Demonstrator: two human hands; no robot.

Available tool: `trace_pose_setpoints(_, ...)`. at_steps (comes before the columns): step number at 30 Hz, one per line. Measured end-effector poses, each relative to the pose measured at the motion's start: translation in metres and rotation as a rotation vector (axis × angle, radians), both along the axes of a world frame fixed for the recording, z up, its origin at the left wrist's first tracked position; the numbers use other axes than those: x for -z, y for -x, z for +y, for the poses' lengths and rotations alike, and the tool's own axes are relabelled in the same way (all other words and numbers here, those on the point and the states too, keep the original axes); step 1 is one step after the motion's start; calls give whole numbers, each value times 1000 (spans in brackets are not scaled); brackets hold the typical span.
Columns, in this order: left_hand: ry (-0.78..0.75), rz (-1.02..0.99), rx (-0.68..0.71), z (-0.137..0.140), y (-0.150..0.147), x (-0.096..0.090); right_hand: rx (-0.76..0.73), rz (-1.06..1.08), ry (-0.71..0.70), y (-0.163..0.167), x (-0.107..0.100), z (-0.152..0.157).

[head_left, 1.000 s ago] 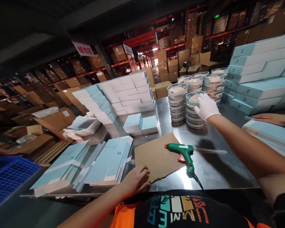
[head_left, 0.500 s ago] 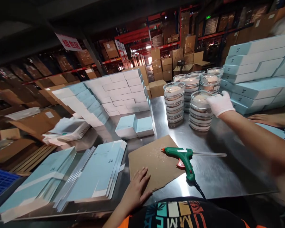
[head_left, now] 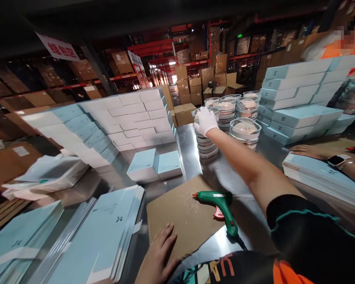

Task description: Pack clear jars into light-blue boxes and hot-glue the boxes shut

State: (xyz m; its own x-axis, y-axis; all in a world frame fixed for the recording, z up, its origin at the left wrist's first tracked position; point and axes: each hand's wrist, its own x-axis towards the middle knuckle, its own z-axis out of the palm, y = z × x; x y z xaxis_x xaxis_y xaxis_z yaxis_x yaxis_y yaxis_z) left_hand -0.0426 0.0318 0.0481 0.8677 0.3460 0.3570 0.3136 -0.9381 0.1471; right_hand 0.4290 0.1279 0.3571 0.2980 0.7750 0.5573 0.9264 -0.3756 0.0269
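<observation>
1. Right now the right hand (head_left: 205,120), in a white glove, lies on top of the nearest stack of clear tubs (head_left: 206,138), fingers curled over the top tub's lid; whether they grip it or only rest there, I cannot tell. The stack stands on the steel table (head_left: 192,157) at about 12 o'clock from the person, at full arm's reach.

2. Tall and narrow as it is, that stack could tip if the hand pulls sideways instead of lifting straight; a slide toward 3 o'clock would knock it into the neighbouring stack (head_left: 245,132), which stands just beside it.

3. Under the stretched forearm, at 6 o'clock from the tubs, a green glue gun (head_left: 221,205) lies half on a cardboard sheet (head_left: 180,221). A low return of the arm could brush it, and if it is hot, it could burn skin or smear glue.

4. Flat on the cardboard's near edge at 7 o'clock is the left hand (head_left: 158,256), bare, fingers spread. It steadies the sheet; if it lifted, the sheet might shift with the gun.

5. Off at 3 o'clock, another person's hand (head_left: 303,150) rests near a pile of blue flat boxes (head_left: 319,177); a swung tub could meet it.
</observation>
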Motion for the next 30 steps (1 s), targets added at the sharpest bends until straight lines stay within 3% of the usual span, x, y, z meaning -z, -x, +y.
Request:
trace_pose_setpoints(4,-45,-24,67,8,3,1,5,6,38,-9,-5,18)
trace_pose_setpoints(8,-50,-40,84,11,2,1,-59,-71,50,-22,-4,1)
trace_pose_setpoints(15,19,-106,43,11,0,7,-200,-173,7,-44,7,-88)
trace_pose_setpoints(21,8,-185,-29,3,16,-21,-322,-218,-125,-63,22,-157)
trace_pose_setpoints(25,-101,-294,-326,34,50,-59,-394,-211,-313,-52,53,-203)
trace_pose_setpoints(28,-62,-259,-633,85,90,-86,-389,-230,-424,-28,99,-247)
trace_pose_setpoints(30,18,-172,-844,120,119,-99,-367,-225,-424,-9,137,-276)
